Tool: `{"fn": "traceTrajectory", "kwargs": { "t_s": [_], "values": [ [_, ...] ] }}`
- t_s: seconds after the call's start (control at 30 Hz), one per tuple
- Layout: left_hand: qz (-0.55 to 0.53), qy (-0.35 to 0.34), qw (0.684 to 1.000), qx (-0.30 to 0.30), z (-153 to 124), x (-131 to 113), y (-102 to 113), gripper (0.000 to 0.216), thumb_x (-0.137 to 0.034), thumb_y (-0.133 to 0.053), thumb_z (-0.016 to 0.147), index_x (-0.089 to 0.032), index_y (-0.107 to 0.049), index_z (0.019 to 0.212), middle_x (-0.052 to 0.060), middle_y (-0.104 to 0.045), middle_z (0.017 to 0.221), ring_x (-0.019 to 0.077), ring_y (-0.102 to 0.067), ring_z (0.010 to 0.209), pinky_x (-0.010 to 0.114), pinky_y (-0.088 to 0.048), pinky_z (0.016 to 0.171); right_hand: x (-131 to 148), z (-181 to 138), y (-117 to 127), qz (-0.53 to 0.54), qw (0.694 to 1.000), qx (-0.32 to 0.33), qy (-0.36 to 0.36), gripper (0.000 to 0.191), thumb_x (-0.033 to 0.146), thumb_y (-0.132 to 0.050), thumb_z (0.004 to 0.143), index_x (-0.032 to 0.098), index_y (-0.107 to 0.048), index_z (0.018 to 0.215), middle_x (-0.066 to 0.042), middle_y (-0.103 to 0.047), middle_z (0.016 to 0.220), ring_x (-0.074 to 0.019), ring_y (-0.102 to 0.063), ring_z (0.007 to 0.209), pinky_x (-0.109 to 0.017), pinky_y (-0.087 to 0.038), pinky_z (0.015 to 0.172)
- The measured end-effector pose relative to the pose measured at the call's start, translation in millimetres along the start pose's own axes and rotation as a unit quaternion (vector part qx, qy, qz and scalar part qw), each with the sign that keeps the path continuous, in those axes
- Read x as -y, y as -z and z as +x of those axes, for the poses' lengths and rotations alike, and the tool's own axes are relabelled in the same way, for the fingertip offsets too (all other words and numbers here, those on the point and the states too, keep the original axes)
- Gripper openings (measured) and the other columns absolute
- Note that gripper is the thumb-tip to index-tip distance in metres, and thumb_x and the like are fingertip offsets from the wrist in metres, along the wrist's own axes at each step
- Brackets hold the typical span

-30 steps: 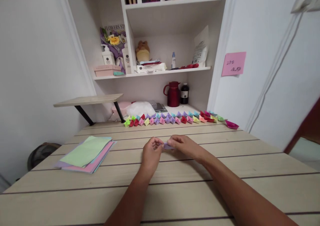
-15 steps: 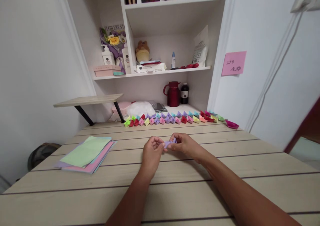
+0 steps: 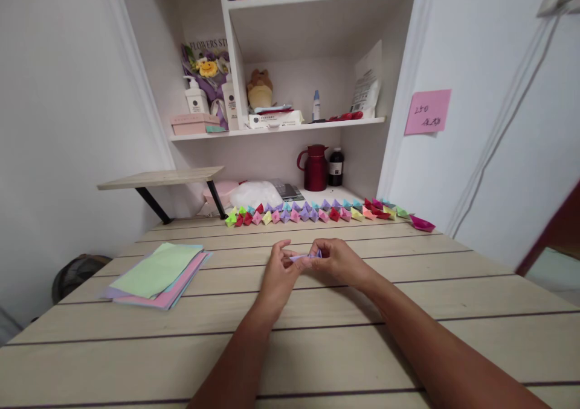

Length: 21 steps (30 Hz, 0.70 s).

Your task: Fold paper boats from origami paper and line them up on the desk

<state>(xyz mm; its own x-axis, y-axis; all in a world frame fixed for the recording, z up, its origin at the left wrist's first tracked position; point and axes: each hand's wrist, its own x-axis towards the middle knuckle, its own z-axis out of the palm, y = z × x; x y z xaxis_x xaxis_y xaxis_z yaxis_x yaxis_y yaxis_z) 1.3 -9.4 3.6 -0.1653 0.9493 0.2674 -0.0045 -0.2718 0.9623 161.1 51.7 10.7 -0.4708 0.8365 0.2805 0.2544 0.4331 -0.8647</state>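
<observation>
Left hand (image 3: 278, 271) and right hand (image 3: 339, 261) pinch one small, creased purple paper (image 3: 304, 256) in narrowed fingers (image 3: 286, 255), just above the table (image 3: 317, 348).

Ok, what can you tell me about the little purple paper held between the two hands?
The purple paper is a small, thin lilac piece folded into a flat, narrow shape, with a point sticking up by the right hand. The fingertips of the left hand and right hand pinch its two ends, holding it roughly level, low over the wooden table. Fingers hide much of it.
</observation>
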Motion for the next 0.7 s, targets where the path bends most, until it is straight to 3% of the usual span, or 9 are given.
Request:
{"fn": "traceTrajectory", "kwargs": {
  "t_s": [0.17, 0.37, 0.53, 0.7],
  "values": [
    [0.033, 0.010, 0.999, 0.013, 1, -1, 3, 0.019, -0.030, -0.073, 0.065, -0.015, -0.071, 0.076, 0.004, -0.066, 0.070, 0.0164, -0.061, 0.067, 0.025, -0.045, 0.064, -1, 2, -1, -0.036, 0.999, -0.019, 0.026, 0.017, 0.032, -0.071, 0.065, 0.019, -0.061, 0.066, 0.005, -0.054, 0.058, -0.0109, -0.043, 0.056, -0.023, -0.030, 0.052],
    [0.055, -0.011, 0.998, 0.000, 1, -3, 6, 0.018, -0.032, -0.068, 0.071, -0.016, -0.073, 0.073, 0.001, -0.064, 0.066, 0.0125, -0.056, 0.057, 0.023, -0.042, 0.057, 3, 1, 0, -0.015, 0.999, 0.005, 0.042, 0.017, 0.030, -0.072, 0.065, 0.019, -0.059, 0.071, 0.005, -0.054, 0.058, -0.0112, -0.045, 0.055, -0.023, -0.034, 0.052],
    [0.078, -0.050, 0.995, -0.024, 4, -2, 7, 0.016, -0.031, -0.067, 0.071, -0.016, -0.073, 0.074, 0.001, -0.063, 0.071, 0.0126, -0.057, 0.059, 0.024, -0.043, 0.057, 11, -2, 10, 0.022, 0.998, 0.030, 0.056, 0.023, 0.028, -0.072, 0.068, 0.020, -0.058, 0.084, 0.004, -0.057, 0.062, -0.0126, -0.051, 0.058, -0.024, -0.039, 0.056],
    [0.124, -0.110, 0.985, -0.037, 5, -5, 8, 0.008, -0.023, -0.067, 0.070, -0.020, -0.073, 0.072, 0.001, -0.062, 0.073, 0.0147, -0.058, 0.065, 0.025, -0.043, 0.063, 11, -2, 11, 0.049, 0.997, 0.039, 0.054, 0.022, 0.027, -0.073, 0.067, 0.019, -0.057, 0.080, 0.004, -0.056, 0.063, -0.0121, -0.051, 0.059, -0.024, -0.040, 0.058]
  ]
}}
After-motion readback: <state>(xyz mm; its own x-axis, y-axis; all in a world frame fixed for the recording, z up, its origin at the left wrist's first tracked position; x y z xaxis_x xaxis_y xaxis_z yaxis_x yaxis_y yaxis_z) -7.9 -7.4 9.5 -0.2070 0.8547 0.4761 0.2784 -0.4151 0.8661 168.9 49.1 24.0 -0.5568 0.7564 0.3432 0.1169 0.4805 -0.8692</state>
